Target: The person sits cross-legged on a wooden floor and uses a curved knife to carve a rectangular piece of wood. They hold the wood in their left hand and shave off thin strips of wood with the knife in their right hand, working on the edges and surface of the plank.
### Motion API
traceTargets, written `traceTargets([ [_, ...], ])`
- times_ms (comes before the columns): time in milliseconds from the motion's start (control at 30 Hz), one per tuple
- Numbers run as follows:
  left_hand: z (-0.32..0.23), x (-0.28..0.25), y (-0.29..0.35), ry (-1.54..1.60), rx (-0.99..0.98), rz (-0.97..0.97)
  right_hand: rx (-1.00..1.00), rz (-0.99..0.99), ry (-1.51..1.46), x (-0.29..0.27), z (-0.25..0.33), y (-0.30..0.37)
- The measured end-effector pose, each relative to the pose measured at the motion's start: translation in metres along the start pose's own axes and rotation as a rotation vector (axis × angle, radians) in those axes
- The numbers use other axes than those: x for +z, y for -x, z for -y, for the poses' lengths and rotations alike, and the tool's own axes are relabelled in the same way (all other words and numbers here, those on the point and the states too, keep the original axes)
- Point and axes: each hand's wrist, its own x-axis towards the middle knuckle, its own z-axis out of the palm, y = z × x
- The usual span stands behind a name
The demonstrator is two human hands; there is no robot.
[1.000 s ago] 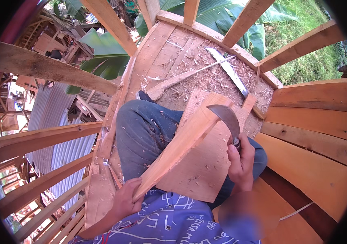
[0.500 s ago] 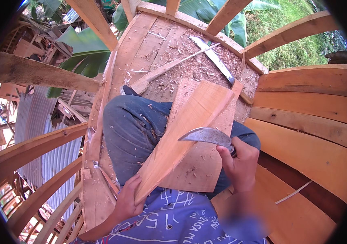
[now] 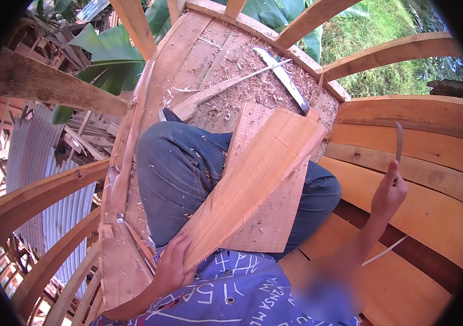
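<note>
A tapered wooden plank [image 3: 261,171] slants over my lap, its wide end pointing away to the right. My left hand [image 3: 173,262] is closed around the plank's narrow near end. Beneath it, a flat board [image 3: 268,225] rests across my legs. My right hand [image 3: 389,194] is raised off to the right, apart from the plank, gripping a curved-blade knife [image 3: 399,142] that points upward, its blade seen nearly edge-on. The fist hides the knife's handle.
A long metal blade [image 3: 283,80] and a slender wooden stick [image 3: 210,98] lie among shavings on the plank floor [image 3: 185,57]. Upright ribs [image 3: 52,89] rise on the left and far sides; a planked wall [image 3: 400,185] stands at right. Corrugated sheets [image 3: 52,168] lie outside.
My right hand has swung the knife from above the plank up and away to the right. The plank's far end has shifted slightly right, while my left hand keeps its hold.
</note>
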Motion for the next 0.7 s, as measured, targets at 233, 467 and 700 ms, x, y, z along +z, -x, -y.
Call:
traceTargets([
  [233, 0.005, 0.004, 0.002, 0.016, -0.025, -0.011, -0.376, 0.428, 0.066, 0.036, 0.079, 0.085],
  [467, 0.004, 0.006, 0.004, -0.023, 0.024, -0.006, 0.036, 0.012, 0.213, 0.013, 0.011, -0.009],
  [700, 0.008, 0.005, -0.001, -0.018, 0.008, 0.008, -0.381, 0.296, 0.030, 0.040, 0.063, 0.082],
])
